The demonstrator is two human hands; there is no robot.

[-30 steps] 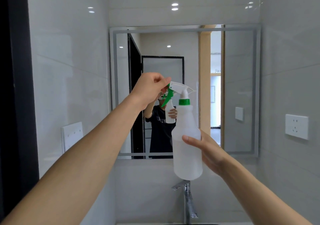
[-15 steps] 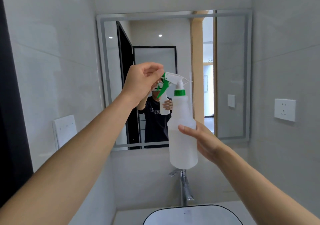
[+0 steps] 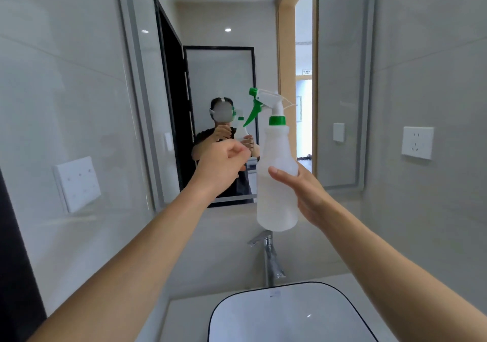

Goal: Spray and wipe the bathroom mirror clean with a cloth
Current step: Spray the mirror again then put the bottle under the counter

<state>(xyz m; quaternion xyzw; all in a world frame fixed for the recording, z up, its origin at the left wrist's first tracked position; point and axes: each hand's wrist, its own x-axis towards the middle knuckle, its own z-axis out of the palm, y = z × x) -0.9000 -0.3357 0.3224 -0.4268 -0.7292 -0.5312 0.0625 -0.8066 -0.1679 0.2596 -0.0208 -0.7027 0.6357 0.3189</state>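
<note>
The spray bottle (image 3: 276, 183) is gripped by the right hand (image 3: 303, 191); the left hand (image 3: 224, 165) is curled, empty. The mirror (image 3: 340, 91) appears unsprayed. No cloth is seen.

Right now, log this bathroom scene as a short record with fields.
bottle: white spray bottle with green trigger, upright, held in front of the mirror
right hand: right hand wrapped round the bottle's body
left hand: left hand beside the bottle, fingers curled, holding nothing
nozzle: points left
below: tap and sink
cloth: none in view
</note>
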